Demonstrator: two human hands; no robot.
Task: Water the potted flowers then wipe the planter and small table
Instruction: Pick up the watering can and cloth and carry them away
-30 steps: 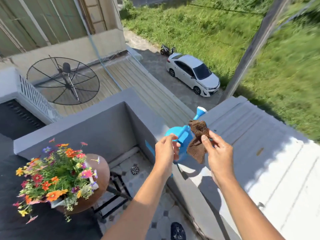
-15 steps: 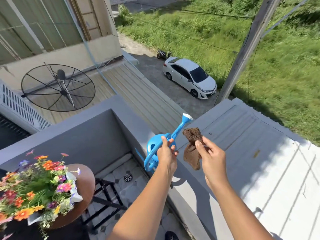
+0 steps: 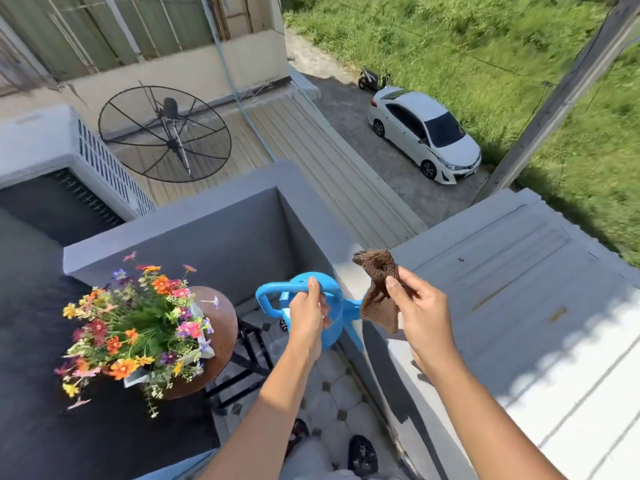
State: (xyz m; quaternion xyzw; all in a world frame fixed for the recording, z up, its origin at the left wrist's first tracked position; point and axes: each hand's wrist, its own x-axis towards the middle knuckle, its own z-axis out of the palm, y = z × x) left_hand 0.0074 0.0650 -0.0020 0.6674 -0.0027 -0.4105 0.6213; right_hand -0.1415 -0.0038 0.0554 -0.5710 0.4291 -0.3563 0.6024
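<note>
My left hand [image 3: 308, 315] grips the handle of a blue watering can [image 3: 337, 315], held in the air over the balcony floor, right of the table. A brown cloth [image 3: 379, 292] hangs pinched between the fingers of my right hand [image 3: 420, 315], above the grey parapet. Colourful potted flowers [image 3: 138, 327] in a white planter [image 3: 200, 341] stand on a small round brown table [image 3: 223, 327] at lower left, apart from both hands.
A grey parapet wall [image 3: 221, 237] bounds the balcony; its right run [image 3: 398, 375] passes under my right hand. A tiled floor [image 3: 332, 393] lies below, with my feet [image 3: 362, 453]. An air-conditioner unit [image 3: 76, 157] and a mesh dish [image 3: 164, 133] sit at back left. A metal roof [image 3: 519, 323] lies right.
The watering can has swung down and left off the parapet, toward the table. My view has turned left, bringing the flowers further into frame. The cloth stays in my right hand.
</note>
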